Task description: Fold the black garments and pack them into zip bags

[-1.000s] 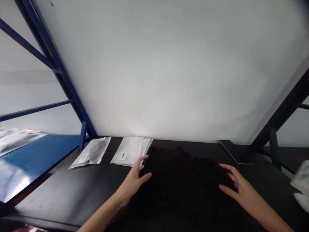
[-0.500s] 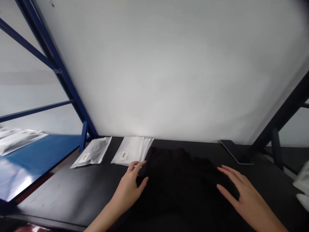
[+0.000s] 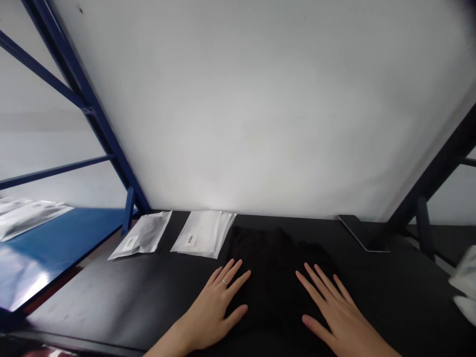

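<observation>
A black cloth garment (image 3: 269, 277) lies spread on the black table (image 3: 122, 292); its kind and lower edge are hard to make out against the dark top. My left hand (image 3: 219, 307) rests on the garment's left side, palm down, fingers spread, a ring on one finger. On the right part of the cloth lies my right hand (image 3: 330, 307), flat and with its fingers apart. Neither hand grips anything. Beyond my left hand is a stack of white plastic bags (image 3: 203, 233) with a barcode label.
A filled, labelled bag (image 3: 143, 235) lies left of the stack. At the back right is a dark, flat, phone-like device (image 3: 362, 233). White bags (image 3: 466, 277) show at the right edge. A blue frame (image 3: 100, 124) and blue table (image 3: 74, 238) stand at left, a wall behind.
Both hands have moved inward and nearer to me over the garment, with fingers now spread flatter. The right side of the garment lies closer in. The bags and device have stayed put.
</observation>
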The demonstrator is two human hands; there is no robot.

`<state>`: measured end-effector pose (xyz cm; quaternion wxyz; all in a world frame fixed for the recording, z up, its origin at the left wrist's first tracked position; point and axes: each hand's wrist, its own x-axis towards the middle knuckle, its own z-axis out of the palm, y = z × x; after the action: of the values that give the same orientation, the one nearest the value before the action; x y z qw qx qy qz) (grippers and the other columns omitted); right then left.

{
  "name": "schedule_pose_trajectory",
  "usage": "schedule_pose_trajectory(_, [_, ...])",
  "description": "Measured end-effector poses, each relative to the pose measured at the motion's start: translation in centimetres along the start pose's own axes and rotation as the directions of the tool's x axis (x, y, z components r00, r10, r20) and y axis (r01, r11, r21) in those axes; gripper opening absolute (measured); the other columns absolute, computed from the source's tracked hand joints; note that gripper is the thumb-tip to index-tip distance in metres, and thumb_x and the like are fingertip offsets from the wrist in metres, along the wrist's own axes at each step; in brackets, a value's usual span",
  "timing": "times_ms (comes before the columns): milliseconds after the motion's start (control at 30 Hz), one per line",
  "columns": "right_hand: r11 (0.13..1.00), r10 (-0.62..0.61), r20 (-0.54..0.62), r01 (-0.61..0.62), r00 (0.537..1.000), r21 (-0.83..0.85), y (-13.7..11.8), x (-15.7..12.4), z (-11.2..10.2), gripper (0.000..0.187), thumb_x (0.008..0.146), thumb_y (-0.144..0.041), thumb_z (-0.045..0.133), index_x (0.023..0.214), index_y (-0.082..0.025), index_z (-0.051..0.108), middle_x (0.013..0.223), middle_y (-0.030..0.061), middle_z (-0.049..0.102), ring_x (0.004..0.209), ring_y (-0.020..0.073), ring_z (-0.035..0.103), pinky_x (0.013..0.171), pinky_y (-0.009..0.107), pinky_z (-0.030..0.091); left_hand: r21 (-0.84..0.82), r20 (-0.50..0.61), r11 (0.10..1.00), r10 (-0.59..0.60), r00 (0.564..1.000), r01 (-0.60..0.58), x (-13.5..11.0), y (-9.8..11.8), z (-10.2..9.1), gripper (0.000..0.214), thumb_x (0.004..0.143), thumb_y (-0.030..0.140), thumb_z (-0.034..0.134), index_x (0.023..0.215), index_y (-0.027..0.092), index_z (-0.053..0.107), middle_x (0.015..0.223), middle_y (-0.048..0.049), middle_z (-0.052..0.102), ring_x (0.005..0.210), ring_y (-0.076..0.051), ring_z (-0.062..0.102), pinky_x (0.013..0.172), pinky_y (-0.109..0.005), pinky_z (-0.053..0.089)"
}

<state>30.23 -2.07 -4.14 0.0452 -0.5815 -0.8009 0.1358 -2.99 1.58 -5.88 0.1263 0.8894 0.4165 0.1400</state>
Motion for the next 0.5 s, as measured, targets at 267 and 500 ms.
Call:
schedule_pose_trajectory(267, [0.999,-0.016,-0.032,0.018,0.999,0.043,0.4,-0.5,-0.2,0.071,0.102,-0.067,0.045,0.163,-0.037,0.027,0.169,0.0020,0.021,0.155,0.0392,0.016,0.120,0.071,0.019,0.152,-0.248,0.945,-0.246,0.937,0.288,2.8,-2.6,-4.4,0.039,0.099,0.029,0.054,0.134,0.025,0.070,0.137,-0.0111,0.071,0.127,-0.031,0.066,0.112,-0.044,0.051])
schedule_pose_trajectory(500, [0.992,-0.073,-0.182,0.090,0.981,0.086,1.5,-1.3,0.3,0.065,0.102,-0.060,0.052,0.161,-0.041,0.034,0.165,-0.0015,0.033,0.152,0.0372,0.031,0.122,0.063,0.031,0.245,-0.428,0.636,-0.606,0.670,0.732,1.7,-8.9,-9.1,0.046,0.096,0.025,0.042,0.129,0.004,0.067,0.132,-0.0322,0.065,0.122,-0.049,0.063,0.095,-0.060,0.052])
